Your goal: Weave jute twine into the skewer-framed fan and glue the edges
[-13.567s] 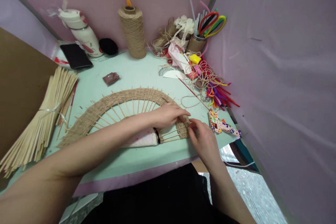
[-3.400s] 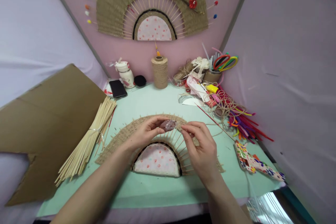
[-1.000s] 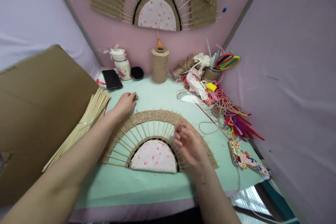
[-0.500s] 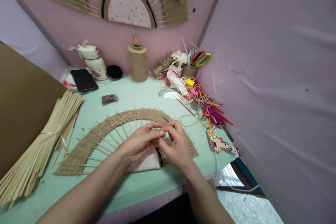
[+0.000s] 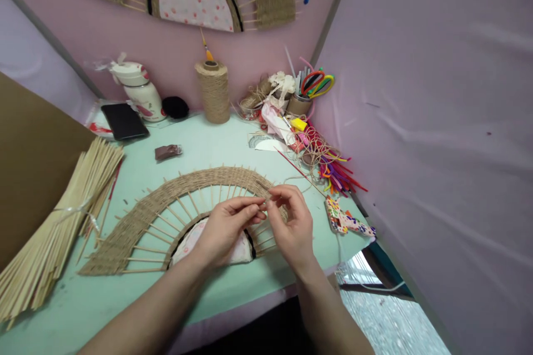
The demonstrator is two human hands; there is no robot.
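Above the right part of a woven half-round fan (image 5: 191, 182), which is laid near the front edge of the worktop (image 5: 216, 147), the left hand (image 5: 229, 221) and the right hand (image 5: 292, 221) are brought fingertip to fingertip, each narrowed to a pinch, though whether anything small is gripped between them cannot be told. Behind the fan a brown packet (image 5: 167, 152) is placed, a tied bundle of flat sticks (image 5: 62, 222) is set along the left edge, and a flower-patterned glue gun (image 5: 346, 221) is left by the front right corner.
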